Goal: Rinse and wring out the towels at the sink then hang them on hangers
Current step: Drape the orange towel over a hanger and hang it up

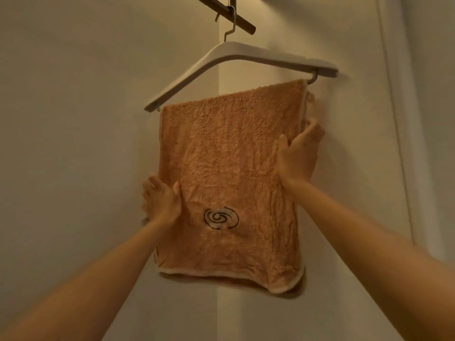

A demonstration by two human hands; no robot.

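I see the towel point(229, 173) draped over the hanger point(270, 57), with the rod point(243, 24) above. My left hand point(161, 200) holds the towel's left edge, my right hand point(299, 153) its right edge, higher.

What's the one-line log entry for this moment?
stage: hanging | orange towel: draped over white hanger bar | left hand: grips left edge | right hand: grips right edge

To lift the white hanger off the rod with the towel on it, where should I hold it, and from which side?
Probably at the peak of the hanger, just under its wire hook, reaching from the front and below. Both shoulders slope down from there, so it should stay balanced, and the towel fills the space below.
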